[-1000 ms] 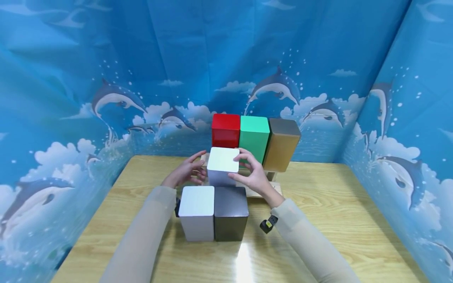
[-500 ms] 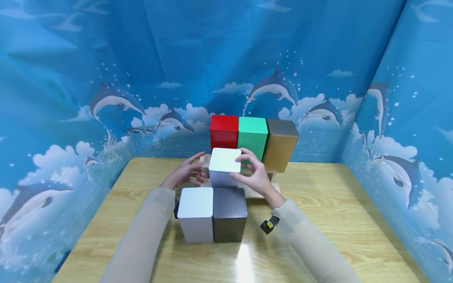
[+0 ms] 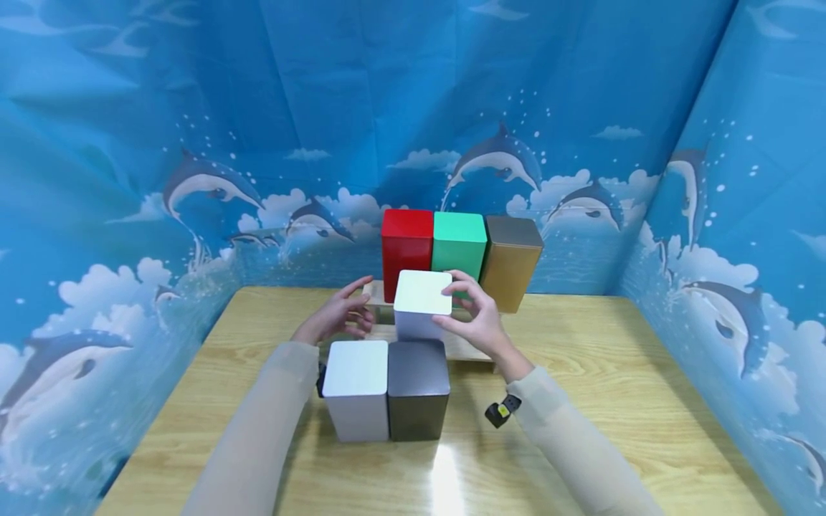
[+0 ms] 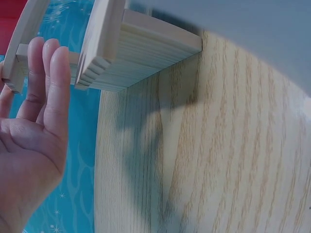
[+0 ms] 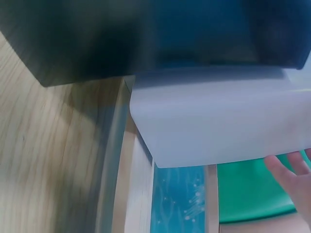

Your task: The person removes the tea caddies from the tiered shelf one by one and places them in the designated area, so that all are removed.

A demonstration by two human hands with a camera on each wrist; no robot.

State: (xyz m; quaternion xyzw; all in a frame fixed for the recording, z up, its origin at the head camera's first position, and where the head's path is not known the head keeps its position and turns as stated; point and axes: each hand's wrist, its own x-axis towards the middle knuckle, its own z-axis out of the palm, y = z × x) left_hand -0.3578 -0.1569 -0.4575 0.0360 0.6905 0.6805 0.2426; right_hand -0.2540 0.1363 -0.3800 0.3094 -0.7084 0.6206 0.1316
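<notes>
My right hand (image 3: pixel 479 319) grips the right side of a white rectangular box (image 3: pixel 422 292), thumb near the front and fingers at the back. The box stands upright on the lower step of a two-step wooden rack (image 3: pixel 466 348). In the right wrist view the same white box (image 5: pixel 209 124) spans the rack's wooden slats (image 5: pixel 131 184), with my fingertips (image 5: pixel 279 170) at its edge. My left hand (image 3: pixel 337 315) holds nothing; its fingers are loosely extended beside the rack's left end. The left wrist view shows that hand (image 4: pixel 34 131) palm toward the camera, fingers overlapping the rack's slats.
On the upper step stand a red box (image 3: pixel 407 247), a green box (image 3: pixel 459 240) and a gold-brown box (image 3: pixel 513 265), side by side. Closer to me, another white box (image 3: pixel 356 387) and a dark grey box (image 3: pixel 418 390) stand together on the wooden table (image 3: pixel 581 380). A dolphin-print curtain (image 3: pixel 323 107) surrounds the table.
My right hand has shifted the white box rightward along the lower step, uncovering more of the red box and the rack's left part. My left hand has stayed in place.
</notes>
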